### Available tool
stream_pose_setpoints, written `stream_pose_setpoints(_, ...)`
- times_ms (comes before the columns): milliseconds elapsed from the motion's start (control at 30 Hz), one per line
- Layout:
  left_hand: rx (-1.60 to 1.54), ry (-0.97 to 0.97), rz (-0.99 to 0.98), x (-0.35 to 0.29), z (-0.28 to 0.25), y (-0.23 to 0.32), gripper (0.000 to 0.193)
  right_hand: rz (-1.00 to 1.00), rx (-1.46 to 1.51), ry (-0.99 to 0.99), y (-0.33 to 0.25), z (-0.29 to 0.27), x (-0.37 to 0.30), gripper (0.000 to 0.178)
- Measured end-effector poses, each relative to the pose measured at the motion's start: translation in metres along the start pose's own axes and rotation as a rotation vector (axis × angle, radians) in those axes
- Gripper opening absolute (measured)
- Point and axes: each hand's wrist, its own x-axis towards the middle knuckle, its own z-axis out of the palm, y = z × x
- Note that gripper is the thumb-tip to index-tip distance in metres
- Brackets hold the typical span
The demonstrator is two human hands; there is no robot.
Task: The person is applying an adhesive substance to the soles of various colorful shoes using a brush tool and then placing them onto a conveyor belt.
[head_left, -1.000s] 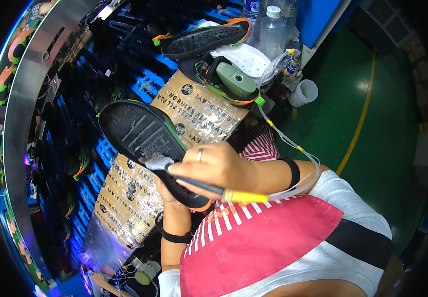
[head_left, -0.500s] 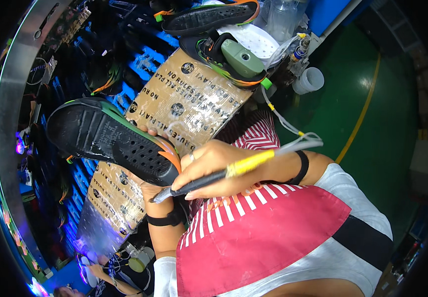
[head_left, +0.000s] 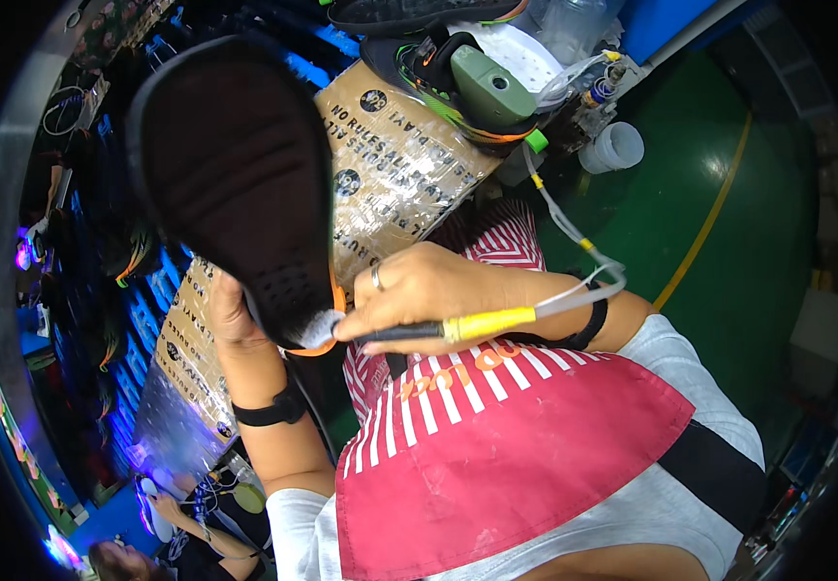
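Observation:
A dark shoe sole (head_left: 235,174), with ridges across its middle, small holes toward the heel and an orange heel edge, is held up in front of me. My left hand (head_left: 235,315) grips it at the heel end, its fingers mostly hidden behind. Between the fingers of my right hand (head_left: 414,295) is a brush (head_left: 409,332) with a black and yellow handle. Its pale bristles lie against the heel of the sole. A clear tube (head_left: 588,300) runs from the handle's end.
Tape-covered cardboard (head_left: 409,155) lies under the work. Beyond it, a black shoe upper on a green last (head_left: 491,85) sits near a white dish (head_left: 516,53). Blue slats (head_left: 148,334) run along the left. A white bucket (head_left: 619,145) stands right; a person's arm (head_left: 191,528) shows lower left.
The sole has swung more upright and closer, its toe end now higher. The brush, which was beside the left wrist, now has its bristles on the heel.

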Motion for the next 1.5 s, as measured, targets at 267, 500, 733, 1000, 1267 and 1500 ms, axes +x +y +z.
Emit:
stream_pose_setpoints(267, 0.37, -0.1, -0.34, 0.015, 0.027, 0.024, 0.042, -0.112, -0.047, 0.085, 0.011, 0.005, 0.002, 0.022)
stream_pose_setpoints(500, 0.592, -0.081, -0.558, 0.024, 0.042, 0.028, 0.04, -0.213, 0.074, -0.043, 0.013, 0.003, -0.002, 0.021)
stream_pose_setpoints(733, 0.655, -0.108, -0.623, 0.031, 0.048, 0.028, 0.039, -0.16, -0.007, -0.024, 0.018, 0.011, 0.0, 0.023)
stream_pose_setpoints(1000, 0.493, -0.051, -0.561, 0.024, 0.03, 0.017, 0.037, -0.1, 0.103, -0.066, 0.019, 0.005, -0.004, 0.025)
stream_pose_setpoints(1267, 0.104, 0.455, 0.028, 0.011, 0.0, -0.008, 0.043, 0.067, 0.336, 0.181, 0.013, -0.027, -0.012, 0.023)
stream_pose_setpoints(1500, -0.569, 0.361, -0.04, -0.012, -0.008, -0.011, 0.059, 0.144, 0.327, 0.406, 0.011, -0.036, -0.013, 0.026)
